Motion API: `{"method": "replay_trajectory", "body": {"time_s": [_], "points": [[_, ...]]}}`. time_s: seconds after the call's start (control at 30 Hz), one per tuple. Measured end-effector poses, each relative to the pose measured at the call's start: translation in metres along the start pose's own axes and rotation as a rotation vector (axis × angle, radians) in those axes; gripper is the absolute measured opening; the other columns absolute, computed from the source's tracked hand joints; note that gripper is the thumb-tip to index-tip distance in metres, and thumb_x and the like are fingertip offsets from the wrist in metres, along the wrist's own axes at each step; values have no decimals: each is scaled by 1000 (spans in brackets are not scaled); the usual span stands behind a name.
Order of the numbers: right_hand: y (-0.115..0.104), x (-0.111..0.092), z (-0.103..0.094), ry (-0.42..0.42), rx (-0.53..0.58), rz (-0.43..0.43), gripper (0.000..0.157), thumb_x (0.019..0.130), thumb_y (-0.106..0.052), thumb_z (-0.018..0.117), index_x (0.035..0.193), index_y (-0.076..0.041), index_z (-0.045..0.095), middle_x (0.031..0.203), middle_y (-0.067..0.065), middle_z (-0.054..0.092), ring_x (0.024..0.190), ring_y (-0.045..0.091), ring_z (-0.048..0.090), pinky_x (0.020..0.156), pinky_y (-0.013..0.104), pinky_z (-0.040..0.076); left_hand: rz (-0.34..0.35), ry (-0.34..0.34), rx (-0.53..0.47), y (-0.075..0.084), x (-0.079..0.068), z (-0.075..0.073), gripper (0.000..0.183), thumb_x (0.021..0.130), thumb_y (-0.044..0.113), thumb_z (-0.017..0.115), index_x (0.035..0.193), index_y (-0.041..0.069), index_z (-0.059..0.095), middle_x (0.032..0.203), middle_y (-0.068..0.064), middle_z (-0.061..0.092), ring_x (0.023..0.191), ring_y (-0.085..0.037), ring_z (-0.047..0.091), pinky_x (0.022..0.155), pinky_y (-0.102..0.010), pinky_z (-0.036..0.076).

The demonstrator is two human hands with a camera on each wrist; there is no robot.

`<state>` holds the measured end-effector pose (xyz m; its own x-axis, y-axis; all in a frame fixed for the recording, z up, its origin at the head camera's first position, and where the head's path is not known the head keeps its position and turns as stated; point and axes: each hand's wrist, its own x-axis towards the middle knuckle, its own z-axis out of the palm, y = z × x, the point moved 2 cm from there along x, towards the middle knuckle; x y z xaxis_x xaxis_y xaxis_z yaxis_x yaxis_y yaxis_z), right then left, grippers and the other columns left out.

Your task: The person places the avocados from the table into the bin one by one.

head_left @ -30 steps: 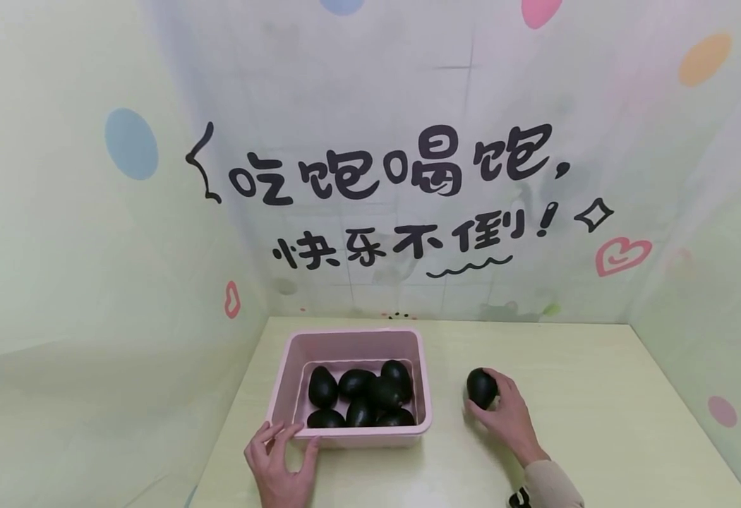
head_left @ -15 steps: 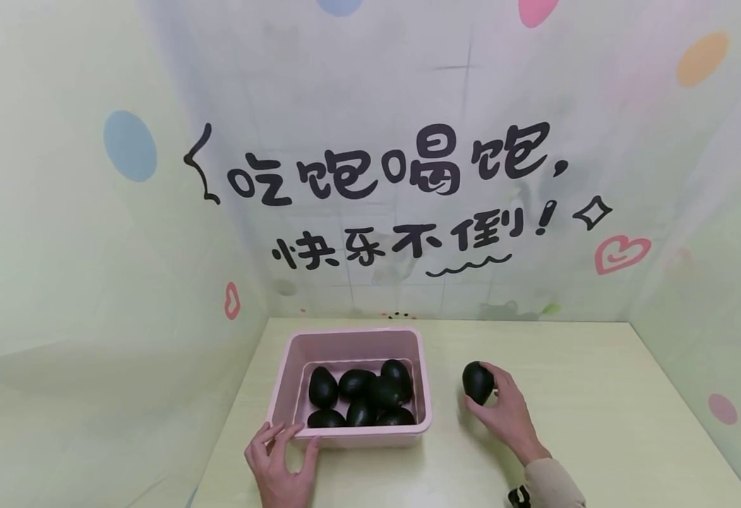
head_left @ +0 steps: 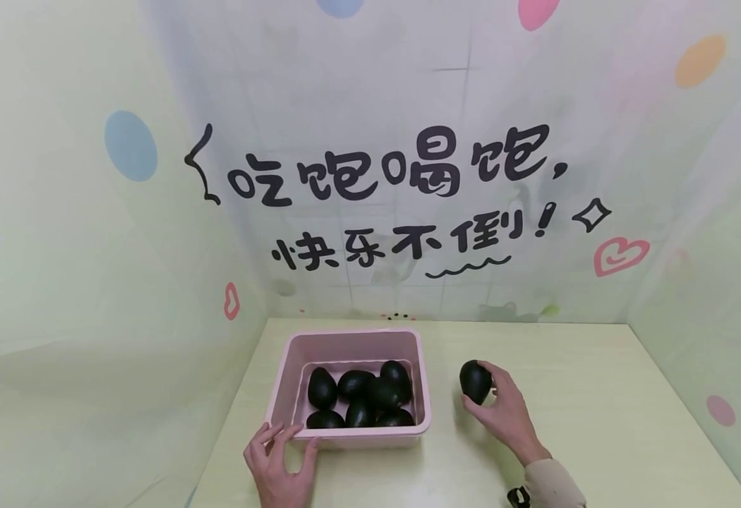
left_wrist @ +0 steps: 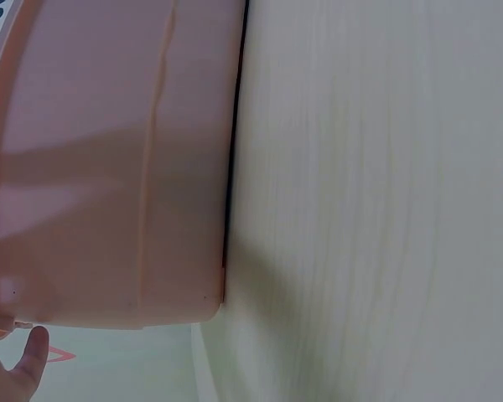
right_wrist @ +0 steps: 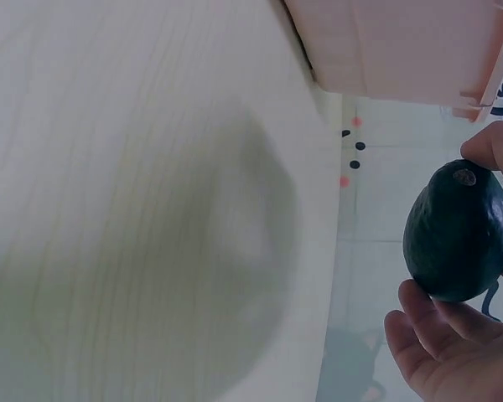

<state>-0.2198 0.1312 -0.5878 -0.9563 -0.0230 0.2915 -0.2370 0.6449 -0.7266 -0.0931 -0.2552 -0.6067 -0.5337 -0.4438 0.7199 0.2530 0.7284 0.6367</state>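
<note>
Between the thumb and fingers of my right hand is a dark green avocado, raised above the table to the right of the pink plastic bin. Its stem end shows in the right wrist view, with fingertips against its underside. My left hand holds the bin's front left corner, fingers by the rim and thumb against the front wall. Only a finger past the corner appears in the left wrist view. Several more avocados lie in the bin, the nearest partly hidden by the front rim.
Everything stands on a pale wooden table. Printed sheets rise at its left, back and right; the back sheet carries large dark lettering. A black and white object sits beside the right sleeve.
My right hand has lifted the avocado slightly and carried it a little to the left, toward the bin. The left hand and the bin stay in place.
</note>
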Motion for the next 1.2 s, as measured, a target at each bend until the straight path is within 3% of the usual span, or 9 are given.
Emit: {"method": "replay_trajectory", "body": {"time_s": [0.27,0.67,0.93,1.2], "points": [[-6,0,-3,13,6,-25,73,82,-19,89,146,-7,57,143,19,63,105,29,68,90,53,60,-2,-17,26,2,2,-2,44,63,4,96,102,11,79,118,-23,59,135,-17,38,105,-17,32],[-17,3,-8,26,28,-59,72,82,-18,89,146,-8,58,141,18,64,103,28,69,89,52,61,6,-17,12,1,2,-2,43,63,6,95,102,11,79,118,-23,58,138,-10,35,105,-19,34],[-22,3,-10,19,31,-52,72,82,-21,90,146,-9,58,141,16,65,102,26,70,88,37,60,10,-12,8,0,1,-1,42,63,7,95,102,11,79,118,-23,58,138,-10,35,105,-18,34],[-30,3,-13,23,47,-76,72,81,-19,90,144,-8,59,138,17,66,100,25,70,87,35,60,9,-1,16,1,1,-1,44,61,5,96,101,12,80,117,-22,59,136,-14,38,103,-20,34]]}}
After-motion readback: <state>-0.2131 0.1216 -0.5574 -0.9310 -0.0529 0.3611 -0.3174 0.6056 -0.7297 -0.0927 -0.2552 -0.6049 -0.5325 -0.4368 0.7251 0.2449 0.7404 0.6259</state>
